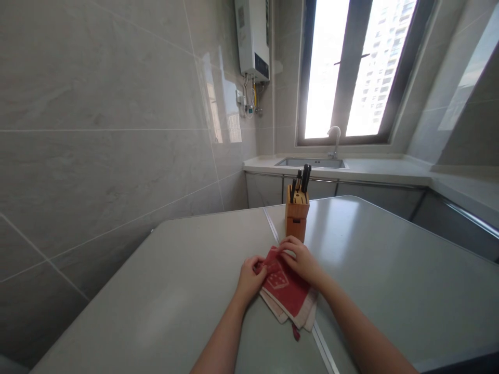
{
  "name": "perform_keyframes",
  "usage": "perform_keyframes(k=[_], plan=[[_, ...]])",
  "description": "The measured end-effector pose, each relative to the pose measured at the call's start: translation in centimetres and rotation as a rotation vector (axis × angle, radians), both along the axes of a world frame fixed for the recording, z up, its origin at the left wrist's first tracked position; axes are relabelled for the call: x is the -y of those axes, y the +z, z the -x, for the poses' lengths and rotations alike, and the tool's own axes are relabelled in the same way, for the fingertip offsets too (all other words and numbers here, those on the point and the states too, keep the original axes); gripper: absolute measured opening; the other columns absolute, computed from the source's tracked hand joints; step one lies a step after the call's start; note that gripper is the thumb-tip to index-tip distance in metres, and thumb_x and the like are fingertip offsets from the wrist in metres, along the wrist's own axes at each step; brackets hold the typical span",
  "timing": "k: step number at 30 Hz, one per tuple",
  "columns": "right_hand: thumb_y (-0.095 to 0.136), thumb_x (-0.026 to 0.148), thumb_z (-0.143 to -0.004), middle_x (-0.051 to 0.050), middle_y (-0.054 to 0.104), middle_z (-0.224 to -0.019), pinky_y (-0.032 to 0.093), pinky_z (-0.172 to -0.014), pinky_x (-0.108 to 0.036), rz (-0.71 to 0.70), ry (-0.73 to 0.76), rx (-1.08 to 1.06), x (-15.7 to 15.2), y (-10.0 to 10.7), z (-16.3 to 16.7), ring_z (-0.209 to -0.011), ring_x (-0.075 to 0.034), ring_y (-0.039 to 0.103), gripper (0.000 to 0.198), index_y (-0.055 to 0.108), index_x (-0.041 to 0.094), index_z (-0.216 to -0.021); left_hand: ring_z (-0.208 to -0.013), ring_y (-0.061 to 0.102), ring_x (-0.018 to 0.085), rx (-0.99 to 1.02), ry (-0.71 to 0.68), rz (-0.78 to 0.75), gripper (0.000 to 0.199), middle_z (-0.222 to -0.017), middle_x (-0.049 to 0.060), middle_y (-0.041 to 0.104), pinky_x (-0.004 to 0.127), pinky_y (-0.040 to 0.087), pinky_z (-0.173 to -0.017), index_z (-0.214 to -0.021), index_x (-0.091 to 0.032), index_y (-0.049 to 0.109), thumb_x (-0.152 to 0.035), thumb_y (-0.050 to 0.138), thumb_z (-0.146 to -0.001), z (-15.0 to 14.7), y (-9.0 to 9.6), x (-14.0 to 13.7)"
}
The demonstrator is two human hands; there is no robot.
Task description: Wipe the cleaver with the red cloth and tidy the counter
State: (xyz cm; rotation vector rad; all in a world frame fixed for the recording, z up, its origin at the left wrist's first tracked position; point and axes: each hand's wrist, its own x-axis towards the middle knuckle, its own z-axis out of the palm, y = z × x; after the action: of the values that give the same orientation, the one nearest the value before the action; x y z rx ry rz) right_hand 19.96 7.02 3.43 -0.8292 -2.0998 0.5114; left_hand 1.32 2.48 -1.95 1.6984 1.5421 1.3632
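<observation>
Pinching cloth in left hand and right hand near block; showing stacked layers, looking part-folded, not yet lying flat or even.

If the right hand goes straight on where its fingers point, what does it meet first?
The red cloth that the right hand touches; just beyond, probably the left hand, though depth is unclear.

No text, number or brand can be read. Left of the window, the water heater carries a dark panel whose marks are too small to tell. Below the window, the towel bears a pale printed figure with dots.
</observation>
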Motion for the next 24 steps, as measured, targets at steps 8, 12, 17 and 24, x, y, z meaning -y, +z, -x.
perform_keyframes(k=[8, 12, 17, 24], plan=[[0.056, 0.034, -0.073, -0.014, 0.046, -0.112, 0.040, -0.089, -0.043, -0.123, -0.707, -0.350, -3.5, -1.3, -0.7, -0.099, -0.026, 0.048, 0.058, 0.038, 0.015, -0.125, -0.060, 0.049, 0.013, 0.166, 0.050, 0.021, 0.016, -0.063, -0.001, 0.056, 0.023, 0.039, -0.060, -0.080, -0.016, 0.062, -0.024, 0.055, -0.068, -0.3, 0.7, 0.3], [0.063, 0.041, -0.064, -0.016, 0.045, -0.116, 0.038, -0.091, -0.045, 0.003, -0.798, -0.375, -6.3, 0.1, -0.8, -0.104, -0.029, 0.046, 0.076, 0.033, 0.015, -0.128, -0.057, 0.047, 0.011, 0.185, 0.060, 0.004, 0.017, -0.061, -0.003, 0.052, 0.022, 0.038, -0.058, -0.083, -0.017, 0.059, -0.025, 0.055, -0.069, -0.2, 0.7, 0.2], [0.062, 0.041, -0.064, -0.018, 0.041, -0.121, 0.039, -0.090, -0.044, 0.083, -0.795, -0.405, -6.8, 0.1, 0.0, -0.106, -0.029, 0.046, 0.075, 0.033, 0.016, -0.129, -0.053, 0.043, 0.011, 0.156, 0.134, -0.007, 0.011, -0.056, -0.005, 0.045, 0.021, 0.034, -0.054, -0.077, -0.017, 0.057, -0.020, 0.051, -0.068, 0.0, 0.1, 0.2], [0.054, 0.033, -0.072, -0.017, 0.042, -0.119, 0.036, -0.093, -0.046, 0.013, -0.788, -0.280, -4.9, -4.5, 1.1, -0.113, -0.031, 0.042, 0.061, 0.035, 0.015, -0.128, -0.059, 0.047, 0.013, -0.005, 0.203, -0.021, 0.021, -0.063, -0.002, 0.049, 0.024, 0.038, -0.058, -0.085, -0.018, 0.057, -0.012, 0.047, -0.067, 0.1, -0.2, 0.2]])
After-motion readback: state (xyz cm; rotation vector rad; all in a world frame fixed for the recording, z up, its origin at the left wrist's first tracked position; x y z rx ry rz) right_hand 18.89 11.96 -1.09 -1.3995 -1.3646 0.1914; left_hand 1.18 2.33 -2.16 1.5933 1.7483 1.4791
